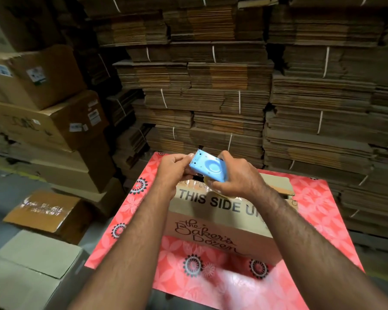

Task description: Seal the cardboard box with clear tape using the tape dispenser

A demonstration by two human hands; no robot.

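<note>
A brown cardboard box printed "THIS SIDE UP" and "the Baker's Dozen" stands on a red flowered table cover. Above its far edge I hold a light blue tape dispenser with a serrated blade at its upper left. My right hand grips the dispenser's body and the clear tape roll under it. My left hand pinches at the blade end, fingertips touching the toothed edge. A flap at the box's far right looks partly raised. Whether tape is pulled out I cannot tell.
Tall stacks of flattened, strapped cartons fill the wall behind the table. Stacked closed boxes stand at the left. On the floor lie a taped brown box and a pale box near the table's left corner.
</note>
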